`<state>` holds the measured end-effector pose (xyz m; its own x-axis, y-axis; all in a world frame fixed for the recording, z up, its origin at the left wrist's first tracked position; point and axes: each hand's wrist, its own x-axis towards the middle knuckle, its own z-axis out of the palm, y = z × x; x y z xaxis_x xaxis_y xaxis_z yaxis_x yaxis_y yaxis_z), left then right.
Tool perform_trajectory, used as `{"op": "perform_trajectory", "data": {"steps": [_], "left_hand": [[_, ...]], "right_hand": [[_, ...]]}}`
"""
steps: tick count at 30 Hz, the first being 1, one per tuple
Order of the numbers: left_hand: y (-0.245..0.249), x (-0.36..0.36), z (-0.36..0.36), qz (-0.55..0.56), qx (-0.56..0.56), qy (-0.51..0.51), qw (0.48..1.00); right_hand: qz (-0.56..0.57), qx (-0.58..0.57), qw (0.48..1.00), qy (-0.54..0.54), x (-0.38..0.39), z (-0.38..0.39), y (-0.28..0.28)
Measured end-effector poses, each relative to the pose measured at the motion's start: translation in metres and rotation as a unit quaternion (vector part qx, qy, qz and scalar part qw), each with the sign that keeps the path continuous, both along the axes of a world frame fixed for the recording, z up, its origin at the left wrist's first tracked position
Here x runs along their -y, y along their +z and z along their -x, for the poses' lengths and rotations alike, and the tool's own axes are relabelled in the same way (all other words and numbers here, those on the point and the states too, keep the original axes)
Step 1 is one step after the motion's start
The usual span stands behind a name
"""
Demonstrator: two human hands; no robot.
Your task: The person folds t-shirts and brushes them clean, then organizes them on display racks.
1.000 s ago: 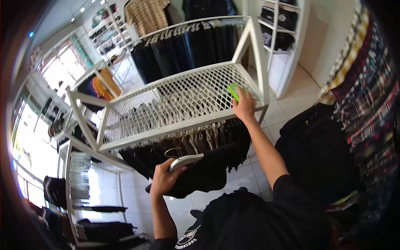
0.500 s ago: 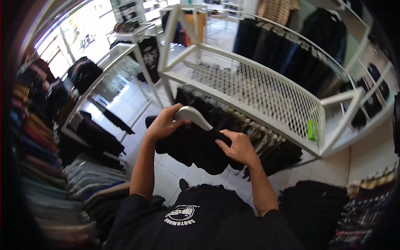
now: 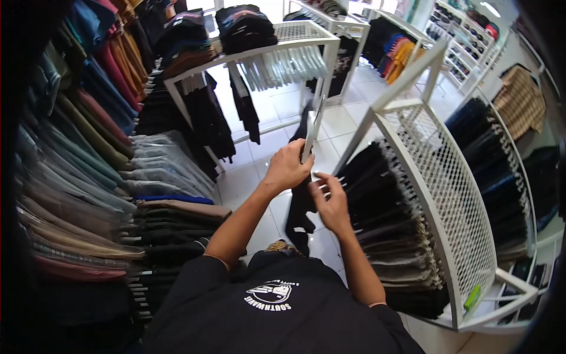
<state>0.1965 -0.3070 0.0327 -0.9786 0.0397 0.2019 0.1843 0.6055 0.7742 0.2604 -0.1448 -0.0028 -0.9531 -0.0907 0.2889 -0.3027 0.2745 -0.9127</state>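
Note:
Near the middle, my left hand (image 3: pixel 290 167) is closed around a white hanger (image 3: pixel 312 133), which is seen nearly edge-on. A black garment (image 3: pixel 299 212) hangs from the hanger, below and beyond my hands. Just right of it is my right hand (image 3: pixel 330 199), its fingers bent near the lower part of the hanger. Whether those fingers grip the hanger or only touch it is not clear.
A white mesh-topped rack (image 3: pixel 451 189) with dark hanging trousers (image 3: pixel 383 218) stands close on the right. Clothes in plastic covers (image 3: pixel 168 168) line the left. Ahead, a white rack (image 3: pixel 295 35) bears folded dark clothes (image 3: pixel 244 26). Tiled floor (image 3: pixel 268 156) shows between the racks.
The view has swung left, toward the rack with folded clothes. The hanger and black garment have turned from broadside to nearly edge-on. My right hand's fingers have loosened from their earlier pinch.

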Motion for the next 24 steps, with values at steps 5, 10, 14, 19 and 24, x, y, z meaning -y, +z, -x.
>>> {"op": "perform_trajectory", "data": {"steps": [5, 10, 14, 19, 24], "left_hand": [[0.029, 0.053, 0.024, 0.060, -0.064, -0.066, 0.994], [0.069, 0.067, 0.046, 0.132, -0.180, -0.144, 0.964], [0.080, 0.060, 0.064, 0.079, -0.243, -0.219, 0.942], [0.078, 0.024, 0.079, 0.043, -0.185, -0.313, 0.931], [0.084, -0.046, 0.083, 0.017, -0.166, -0.404, 0.899]], "right_hand": [[-0.133, -0.107, 0.974, -0.149, -0.024, 0.055, 0.000], [-0.300, -0.255, 0.882, -0.260, -0.048, 0.069, 0.025], [-0.298, -0.256, 0.888, -0.240, -0.076, 0.057, 0.023], [-0.327, -0.267, 0.863, -0.279, -0.112, 0.015, 0.027], [-0.360, -0.235, 0.818, -0.381, -0.144, -0.040, 0.040]]}}
